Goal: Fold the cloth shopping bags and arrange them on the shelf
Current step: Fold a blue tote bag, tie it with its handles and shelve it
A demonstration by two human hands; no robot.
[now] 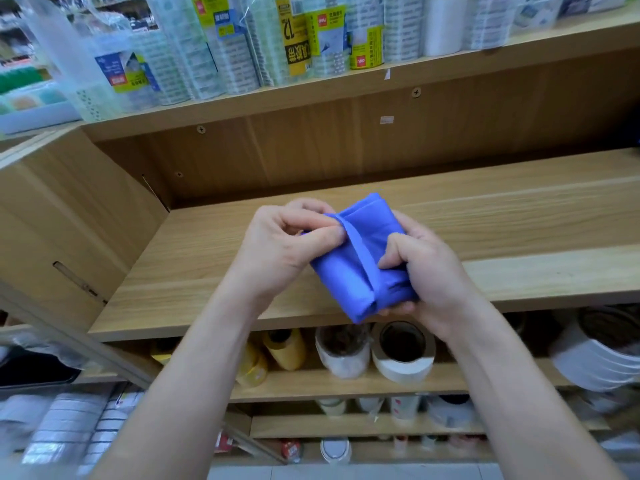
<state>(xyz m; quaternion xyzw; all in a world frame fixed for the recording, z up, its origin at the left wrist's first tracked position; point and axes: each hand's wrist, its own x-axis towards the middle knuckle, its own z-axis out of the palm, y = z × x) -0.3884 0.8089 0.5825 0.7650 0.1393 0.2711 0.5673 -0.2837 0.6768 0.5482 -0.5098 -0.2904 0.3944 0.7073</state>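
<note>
Gripping folded blue bag [360,258] with both hands.

**Background stock only**

Up top: shrink-wrapped stacks of clear tape rolls with yellow-and-blue labels [298,39], just beside a translucent perforated plastic basket [86,81] at left. Down low: yellow tape rolls [285,349], next to a plastic-wrapped white roll [341,351], just beside a wide white tape roll with dark core [403,351]. Far right: stacked white rolls [595,358], blurred.
</note>
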